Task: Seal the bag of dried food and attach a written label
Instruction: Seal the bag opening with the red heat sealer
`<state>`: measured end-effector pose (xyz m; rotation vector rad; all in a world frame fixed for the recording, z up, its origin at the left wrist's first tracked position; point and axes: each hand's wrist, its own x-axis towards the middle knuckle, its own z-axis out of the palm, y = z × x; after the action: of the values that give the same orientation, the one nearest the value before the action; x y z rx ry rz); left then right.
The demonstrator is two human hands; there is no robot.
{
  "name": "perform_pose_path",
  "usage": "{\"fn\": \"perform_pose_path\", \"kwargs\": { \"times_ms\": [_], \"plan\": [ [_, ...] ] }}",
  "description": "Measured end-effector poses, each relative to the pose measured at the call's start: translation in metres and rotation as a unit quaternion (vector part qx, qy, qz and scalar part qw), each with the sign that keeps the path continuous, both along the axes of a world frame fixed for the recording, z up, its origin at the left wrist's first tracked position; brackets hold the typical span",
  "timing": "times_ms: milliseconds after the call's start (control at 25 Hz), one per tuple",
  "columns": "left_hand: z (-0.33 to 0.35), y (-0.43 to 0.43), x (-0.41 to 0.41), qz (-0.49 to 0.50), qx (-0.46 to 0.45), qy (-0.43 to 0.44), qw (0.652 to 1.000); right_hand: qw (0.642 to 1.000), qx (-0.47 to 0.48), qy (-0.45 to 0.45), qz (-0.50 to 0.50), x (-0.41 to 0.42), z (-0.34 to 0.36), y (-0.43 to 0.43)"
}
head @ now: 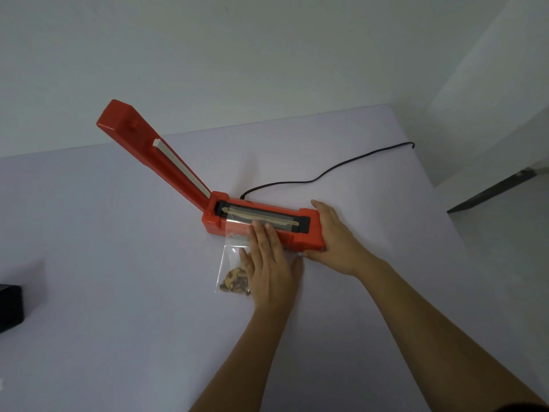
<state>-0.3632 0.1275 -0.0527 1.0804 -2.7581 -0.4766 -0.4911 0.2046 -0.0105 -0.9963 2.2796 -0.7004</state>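
A red heat sealer [261, 224] sits on the pale bench [118, 263], its lid arm [154, 156] swung up and leaning away to the left, a white strip running along its underside. The base lies open, showing a grey sealing bed with a tan strip along it. A black cord [326, 173] leaves the back of the base and trails across the bench toward the far right edge.

A clear plastic bag [230, 263] lies on the bench just in front of the sealer, its open top edge drawn up over the front of the base and onto the sealing bed. The dried food [234, 282], brown and tan pieces, is gathered at the bottom of the bag, nearest the person.

The left hand [267, 263] lies flat on the bag, palm down, its grip spread, with the fingertips reaching the sealing bed and the thumb resting beside the food. The right hand [335, 239] lies against the right end of the sealer's base, fingers extended along the top and the thumb low at the front; its grip is loose and open, bracing more than clasping.

A dark box [10, 307] shows at the bench's left edge, well apart from everything else.
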Motion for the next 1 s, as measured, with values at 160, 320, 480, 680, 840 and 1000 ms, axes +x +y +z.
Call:
{"fn": "perform_pose_path", "kwargs": {
  "times_ms": [160, 320, 480, 680, 840, 1000],
  "plan": [
    [0.004, -0.002, -0.008, 0.001, 0.013, 0.009, 1.000, 1.000, -0.002, 0.001, -0.006, 0.000, -0.002, 0.000],
    [0.004, -0.002, 0.002, -0.002, 0.007, 0.011, 1.000, 1.000, -0.002, 0.008, -0.009, 0.000, -0.003, 0.001],
    [0.009, -0.005, 0.001, -0.012, 0.004, 0.003, 1.000, 1.000, 0.006, 0.016, -0.015, 0.000, -0.003, 0.001],
    [0.025, -0.014, 0.002, -0.049, 0.003, -0.024, 0.999, 1.000, 0.009, 0.011, -0.016, 0.000, -0.003, 0.001],
    [0.050, -0.023, -0.002, -0.071, 0.049, -0.090, 0.992, 1.000, 0.005, 0.003, -0.020, -0.001, -0.001, 0.000],
    [0.069, -0.027, -0.007, -0.075, 0.044, -0.135, 0.987, 1.000, 0.004, -0.001, -0.022, 0.000, -0.001, 0.000]
  ]
}}
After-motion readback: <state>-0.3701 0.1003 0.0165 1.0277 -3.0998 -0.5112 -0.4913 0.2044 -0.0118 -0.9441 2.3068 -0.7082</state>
